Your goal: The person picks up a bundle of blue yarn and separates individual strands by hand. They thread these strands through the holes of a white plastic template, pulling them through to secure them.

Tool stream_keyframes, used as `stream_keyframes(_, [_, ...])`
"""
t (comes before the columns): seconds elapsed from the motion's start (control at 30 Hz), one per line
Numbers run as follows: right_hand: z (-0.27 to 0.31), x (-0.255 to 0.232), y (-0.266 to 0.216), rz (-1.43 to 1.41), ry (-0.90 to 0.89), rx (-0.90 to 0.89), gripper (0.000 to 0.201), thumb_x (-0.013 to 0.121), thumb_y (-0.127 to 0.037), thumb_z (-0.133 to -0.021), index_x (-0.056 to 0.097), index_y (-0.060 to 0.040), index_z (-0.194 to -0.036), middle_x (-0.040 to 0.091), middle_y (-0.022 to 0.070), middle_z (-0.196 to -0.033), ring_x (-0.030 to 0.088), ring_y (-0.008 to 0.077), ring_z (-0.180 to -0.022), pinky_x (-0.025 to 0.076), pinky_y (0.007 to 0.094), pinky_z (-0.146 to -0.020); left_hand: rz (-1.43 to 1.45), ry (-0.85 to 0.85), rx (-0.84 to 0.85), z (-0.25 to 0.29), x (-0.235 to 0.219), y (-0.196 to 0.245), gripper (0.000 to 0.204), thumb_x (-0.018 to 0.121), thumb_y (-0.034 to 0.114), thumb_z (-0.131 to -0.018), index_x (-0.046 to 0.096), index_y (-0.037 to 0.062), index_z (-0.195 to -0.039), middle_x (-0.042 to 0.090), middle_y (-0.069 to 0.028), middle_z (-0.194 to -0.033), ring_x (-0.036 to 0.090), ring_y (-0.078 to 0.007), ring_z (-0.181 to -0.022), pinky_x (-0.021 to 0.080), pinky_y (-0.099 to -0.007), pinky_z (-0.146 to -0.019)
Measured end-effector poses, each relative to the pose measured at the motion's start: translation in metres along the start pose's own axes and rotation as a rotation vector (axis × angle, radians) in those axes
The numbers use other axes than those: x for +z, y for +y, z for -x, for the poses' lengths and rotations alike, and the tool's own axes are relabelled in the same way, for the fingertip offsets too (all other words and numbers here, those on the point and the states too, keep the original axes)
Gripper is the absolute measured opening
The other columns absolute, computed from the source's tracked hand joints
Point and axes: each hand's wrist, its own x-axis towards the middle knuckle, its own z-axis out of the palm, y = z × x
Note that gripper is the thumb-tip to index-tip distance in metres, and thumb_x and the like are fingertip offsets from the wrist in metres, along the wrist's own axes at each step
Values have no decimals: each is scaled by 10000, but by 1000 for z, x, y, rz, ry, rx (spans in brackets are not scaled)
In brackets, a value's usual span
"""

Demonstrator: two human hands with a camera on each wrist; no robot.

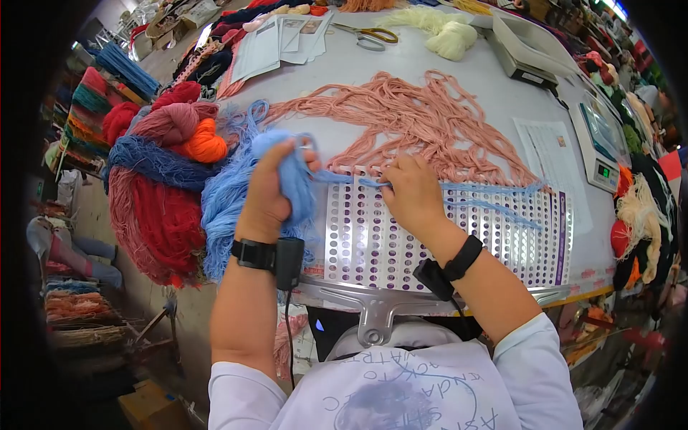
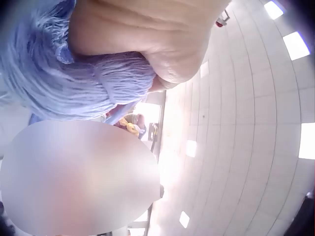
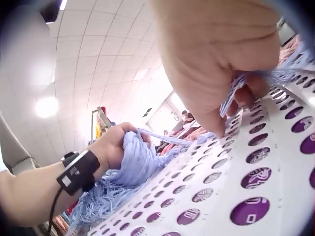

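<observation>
Your left hand (image 1: 266, 192) wraps its grip round a light-blue yarn skein (image 1: 297, 188); your right hand (image 1: 416, 195) pinches blue strands (image 1: 334, 177) over the perforated board (image 1: 496, 247) on the desk (image 1: 351, 66), beside loose pink yarn (image 1: 419, 118).

Yarn hank (image 1: 295, 188): light blue; same on strands (image 1: 487, 188) and side pile (image 1: 226, 215). Yarn tangle (image 1: 430, 125): salmon pink. Perforated sheet (image 1: 444, 244): white, rows of round holes, purple showing with white line marks. Other hanks: crimson hank (image 1: 168, 222), dusty-rose hank (image 1: 168, 123), dark blue hank (image 1: 161, 166), bright orange bundle (image 1: 204, 143). Skein (image 1: 453, 41): pale cream. Counter (image 1: 344, 68): pale grey. Wrist straps (image 1: 462, 258): black. Shirt (image 1: 444, 365): white, blue lettering.
</observation>
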Motion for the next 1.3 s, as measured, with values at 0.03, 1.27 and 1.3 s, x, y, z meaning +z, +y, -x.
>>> stream_keyframes(0.03, [-2, 0, 1, 15, 25, -34, 150, 654, -106, -705, 609, -74, -844, 536, 88, -890, 521, 284, -920, 440, 389, -791, -208, -77, -22, 5, 9, -5, 117, 557, 97, -810, 587, 3, -872, 624, -89, -786, 607, -184, -653, 503, -306, -604])
stream_keyframes(1.27, [28, -82, -74, -1241, -237, 353, 177, 651, -154, -832, 673, 13, -887, 629, 40, -736, 539, 79, -658, 429, 215, -627, -218, -312, -208, 92, 67, -13, 501, 526, 244, -871, 451, -62, -1261, 427, -205, -1342, 448, -307, -1214, 351, -451, -1026])
stream_keyframes(1.3, [30, -82, -74, -1244, -246, 350, 177, 651, -154, -832, 673, 13, -887, 629, 40, -736, 539, 79, -658, 429, 215, -627, -217, -304, -203, 94, 64, -12, 501, 526, 244, -871, 451, -62, -1261, 427, -205, -1342, 448, -307, -1214, 351, -451, -1026])
